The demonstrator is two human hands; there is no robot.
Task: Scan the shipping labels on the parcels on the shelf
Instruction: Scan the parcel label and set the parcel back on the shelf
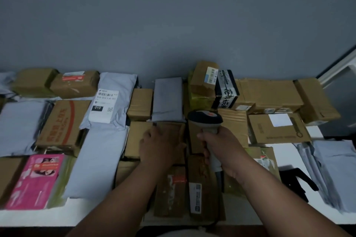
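Right hand (221, 146) wrapped around the grip of a barcode scanner (207, 121), dark head of the scanner pointing away toward the far parcels. Left hand (158, 146) laid on a brown cardboard box (138, 138) just left of the scanner, fingers bent over its far edge against the near end of a flat grey mailer (168, 100); whether gripping or merely resting, cannot tell. No label visible on that box from here.

Nearest readable label: a white shipping label (104, 106) on a grey plastic bag (115, 86), left of the left hand and a little farther off, barcode uppermost. Another narrow label (195, 196) on a long brown box (202, 188) close to the near edge of the white shelf (289, 215), partly under the right forearm.

Far right of the scanner: a black-and-white carton (226, 90) leaning against a taped box (204, 77), then a run of plain brown boxes. A box with a blank white sticker (277, 129) just right of the right hand. Far left: a pink packet (36, 179), a red-printed box (61, 123), more grey bags. Grey mailers (331, 171) stacked at the right end, a black object (298, 179) beside them.
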